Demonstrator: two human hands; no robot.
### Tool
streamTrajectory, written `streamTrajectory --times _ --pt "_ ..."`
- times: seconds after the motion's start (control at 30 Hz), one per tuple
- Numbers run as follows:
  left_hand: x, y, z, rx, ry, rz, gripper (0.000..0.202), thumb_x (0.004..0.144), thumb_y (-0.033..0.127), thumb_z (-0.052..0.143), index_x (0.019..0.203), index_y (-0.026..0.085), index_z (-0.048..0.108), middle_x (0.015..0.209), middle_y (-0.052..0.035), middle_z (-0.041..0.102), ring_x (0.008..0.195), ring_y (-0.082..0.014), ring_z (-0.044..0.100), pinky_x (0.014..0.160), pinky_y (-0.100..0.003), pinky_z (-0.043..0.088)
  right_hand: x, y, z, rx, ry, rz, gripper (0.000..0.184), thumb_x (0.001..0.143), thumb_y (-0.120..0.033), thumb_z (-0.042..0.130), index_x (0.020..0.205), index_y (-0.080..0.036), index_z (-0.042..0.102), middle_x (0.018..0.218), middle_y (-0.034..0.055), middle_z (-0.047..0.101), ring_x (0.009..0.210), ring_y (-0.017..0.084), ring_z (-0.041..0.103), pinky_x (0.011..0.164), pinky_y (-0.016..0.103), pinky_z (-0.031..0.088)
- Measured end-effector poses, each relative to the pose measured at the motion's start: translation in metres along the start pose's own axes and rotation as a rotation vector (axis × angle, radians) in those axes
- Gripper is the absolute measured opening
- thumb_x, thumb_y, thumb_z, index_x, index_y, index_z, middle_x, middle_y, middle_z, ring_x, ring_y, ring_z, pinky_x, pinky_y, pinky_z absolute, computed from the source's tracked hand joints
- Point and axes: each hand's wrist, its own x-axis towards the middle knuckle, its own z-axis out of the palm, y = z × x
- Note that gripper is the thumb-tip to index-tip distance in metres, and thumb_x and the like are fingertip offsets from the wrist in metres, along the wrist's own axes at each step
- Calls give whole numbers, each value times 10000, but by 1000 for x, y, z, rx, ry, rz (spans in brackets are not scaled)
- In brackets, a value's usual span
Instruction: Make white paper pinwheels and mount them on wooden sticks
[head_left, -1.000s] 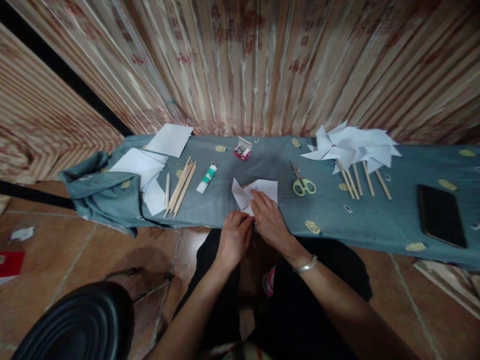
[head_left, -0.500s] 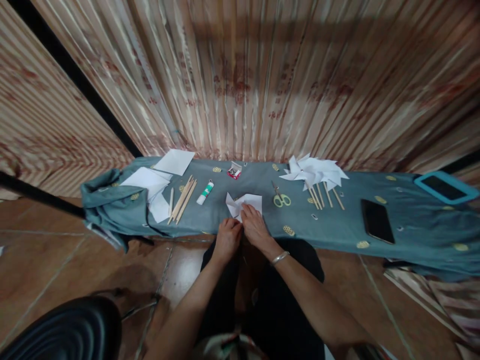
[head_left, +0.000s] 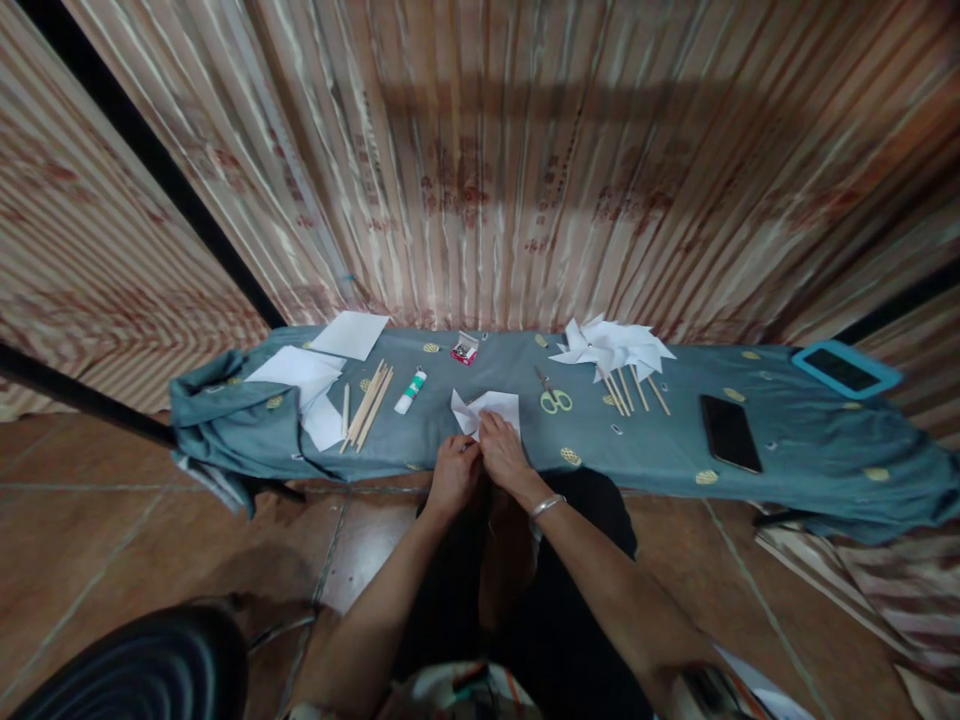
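A partly folded white paper (head_left: pixel 501 403) lies near the front edge of the cloth-covered bench, one pointed flap bent up on its left side. My left hand (head_left: pixel 454 474) is closed at its near-left corner, fingertips pinched on the paper. My right hand (head_left: pixel 504 452) presses on the paper from the right, fingers close together over its folded middle. The fingertips of both hands almost meet. Right of the paper are scissors (head_left: pixel 556 401) with green handles. A glue stick (head_left: pixel 410 391) lies to the left, and a small open red-and-white box (head_left: pixel 465 348) sits behind.
Wooden sticks (head_left: pixel 367 408) and white paper sheets (head_left: pixel 296 372) lie on the left. Several paper pinwheels (head_left: pixel 619 345) on sticks are piled at the right, beside a black phone (head_left: pixel 729 433) and a blue-framed tablet (head_left: pixel 846 368). A black stool (head_left: pixel 127 660) stands at lower left.
The view has shifted slightly, so things on the bench's right appear further left. Both hands stay at the paper, with only small finger movements.
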Motion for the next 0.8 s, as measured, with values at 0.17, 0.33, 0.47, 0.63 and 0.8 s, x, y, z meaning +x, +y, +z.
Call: streamTrajectory --times 0.17,0.33,0.47,0.63,0.8 --pt "-1 -2 1 -41 57 20 180 884 147 557 992 186 697 992 -87 650 957 -237 568 835 -382 485 -13 10 5 76 67 14 481 886 -52 384 1348 -58 517 1444 200 481 1317 286 424 1052 431 384" --pt "-3 -8 -3 -44 59 115 195 890 149 567 1045 180 682 991 -86 654 955 -230 573 829 -379 505 -4 33 -1 181 211 167 559 849 -48 374 1405 -37 436 1444 196 475 1311 284 418 1057 424 374" --pt "1 -27 -13 18 39 179 210 900 128 542 1057 171 675 1008 -85 666 969 -234 576 844 -396 510 10 54 -6 201 262 289 502 884 -86 366 1375 -39 459 1402 200 510 1319 287 422 1070 441 354" --pt "10 -56 -27 52 88 171 237 909 107 498 1054 182 671 1060 -88 662 1053 -250 564 885 -423 503 13 60 -10 200 123 283 438 917 -136 389 1328 -48 510 1334 199 578 1218 273 536 1033 400 391" --pt "6 -41 -29 -22 199 159 273 936 138 458 1139 204 629 1193 -100 618 1144 -245 528 921 -433 494 9 57 -20 174 47 358 406 916 -183 455 1299 -78 540 1205 184 665 1113 252 615 966 344 433"
